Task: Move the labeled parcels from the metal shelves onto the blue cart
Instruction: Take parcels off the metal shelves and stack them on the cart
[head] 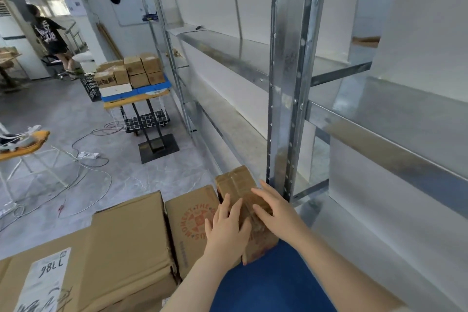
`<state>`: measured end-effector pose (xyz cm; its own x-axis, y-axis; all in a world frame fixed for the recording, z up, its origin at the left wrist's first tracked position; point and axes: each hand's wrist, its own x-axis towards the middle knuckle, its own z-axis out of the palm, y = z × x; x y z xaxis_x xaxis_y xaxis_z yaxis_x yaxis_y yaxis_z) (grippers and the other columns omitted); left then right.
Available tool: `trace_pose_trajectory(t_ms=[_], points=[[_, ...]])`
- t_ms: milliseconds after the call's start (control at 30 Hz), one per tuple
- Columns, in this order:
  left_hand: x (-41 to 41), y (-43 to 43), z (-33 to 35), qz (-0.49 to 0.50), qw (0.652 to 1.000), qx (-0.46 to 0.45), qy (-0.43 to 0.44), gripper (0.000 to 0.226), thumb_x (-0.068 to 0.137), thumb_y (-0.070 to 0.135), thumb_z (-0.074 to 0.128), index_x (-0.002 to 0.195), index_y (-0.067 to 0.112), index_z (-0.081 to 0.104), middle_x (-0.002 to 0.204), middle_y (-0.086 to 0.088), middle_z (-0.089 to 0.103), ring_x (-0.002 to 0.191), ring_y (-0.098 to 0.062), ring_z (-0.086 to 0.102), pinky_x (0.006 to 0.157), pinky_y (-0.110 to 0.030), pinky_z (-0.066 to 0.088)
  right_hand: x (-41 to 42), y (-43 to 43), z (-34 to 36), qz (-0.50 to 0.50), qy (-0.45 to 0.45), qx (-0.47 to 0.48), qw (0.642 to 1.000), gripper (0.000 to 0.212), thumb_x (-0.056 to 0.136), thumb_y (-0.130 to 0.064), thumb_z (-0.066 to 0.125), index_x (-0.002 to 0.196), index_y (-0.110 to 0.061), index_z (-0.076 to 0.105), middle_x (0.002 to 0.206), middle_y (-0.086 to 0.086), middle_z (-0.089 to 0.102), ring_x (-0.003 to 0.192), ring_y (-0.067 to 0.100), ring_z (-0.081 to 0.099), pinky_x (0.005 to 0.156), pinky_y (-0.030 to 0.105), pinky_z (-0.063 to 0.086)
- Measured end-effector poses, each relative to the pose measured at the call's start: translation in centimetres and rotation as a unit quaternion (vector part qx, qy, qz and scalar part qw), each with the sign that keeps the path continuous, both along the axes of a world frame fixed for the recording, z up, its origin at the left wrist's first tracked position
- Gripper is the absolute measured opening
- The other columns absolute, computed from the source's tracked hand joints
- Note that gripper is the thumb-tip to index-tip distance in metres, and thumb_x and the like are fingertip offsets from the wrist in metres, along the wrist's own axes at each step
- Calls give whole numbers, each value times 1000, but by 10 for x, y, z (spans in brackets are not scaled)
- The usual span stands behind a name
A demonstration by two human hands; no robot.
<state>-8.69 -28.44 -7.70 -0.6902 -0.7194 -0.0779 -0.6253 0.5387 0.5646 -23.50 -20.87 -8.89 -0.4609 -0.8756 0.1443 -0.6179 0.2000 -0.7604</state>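
Both hands, left (226, 230) and right (274, 213), lie flat, grip released, on the small parcel (238, 185); you nudge it flush against the printed box (192, 220) on the blue cart (266, 284).

1. There is one view only — the camera on my head, looking forward and steeply down over my forearms.
2. It sits close to my work: my left hand (226, 229) and right hand (272, 210) fill the lower middle, with the blue cart (268, 284) surface right beneath the lens.
3. The metal shelves (286, 78) run along my right side, their upright post very near and stretched by the wide angle.
4. To the left the view reaches far across the grey floor (76, 114) — as far as a second loaded cart (134, 91) and a distant person (49, 33).
5. Straight lines bow toward the frame edges.
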Motion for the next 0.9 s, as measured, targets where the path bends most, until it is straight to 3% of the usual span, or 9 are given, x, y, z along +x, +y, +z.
trace_pose_trajectory(t_ms=[133,233,300,367,433,633,800,900], points=[[8,24,31,-26,999,-28,6,52,97,45,33,147,39,22,161,8,0,147,-21,1,116,-49,0,18,64,17,-31,-2,12,999,43,94,-43,49,137,-40,43,148,-28,15,136,-3,24,104,17,25],[8,61,60,-66,994,-75,50,46,95,35,44,140,29,39,157,-4,22,143,-28,20,113,-47,17,34,139,36,-103,26,15,994,44,93,-44,48,136,-37,44,153,-19,21,138,2,25,107,15,21],[5,103,72,-130,978,-122,107,44,90,23,58,133,17,51,146,-14,40,132,-38,37,105,-51,30,50,202,49,-179,36,6,983,44,91,-47,47,134,-40,45,149,-24,26,136,0,28,103,7,18],[2,159,72,-227,949,-149,162,44,79,6,70,122,5,59,128,-24,54,114,-48,52,91,-58,42,72,273,58,-261,48,8,964,44,91,-47,46,134,-40,44,151,-20,28,135,1,30,104,10,17],[3,229,72,-299,925,-131,192,42,75,-3,71,115,1,62,122,-26,58,108,-50,55,87,-60,45,101,350,68,-331,52,6,942,43,92,-46,46,134,-38,45,152,-15,30,135,3,31,107,15,21],[32,453,91,-498,825,-85,255,37,78,-1,65,114,3,64,119,-21,58,103,-46,56,87,-55,47,222,582,110,-533,77,31,842,41,93,-31,50,134,-26,49,140,-2,49,120,15,51,100,29,42],[88,613,107,-620,741,-8,257,41,85,8,62,125,14,57,130,-11,51,119,-33,48,98,-47,42,333,739,127,-671,92,65,733,41,93,-26,50,134,-23,51,143,-2,46,133,11,37,106,19,27],[125,697,107,-663,704,19,253,40,90,16,56,129,21,52,135,-3,45,120,-25,47,99,-43,41,388,822,129,-723,96,80,680,41,93,-31,51,133,-28,51,144,-5,45,132,11,39,108,22,28]])
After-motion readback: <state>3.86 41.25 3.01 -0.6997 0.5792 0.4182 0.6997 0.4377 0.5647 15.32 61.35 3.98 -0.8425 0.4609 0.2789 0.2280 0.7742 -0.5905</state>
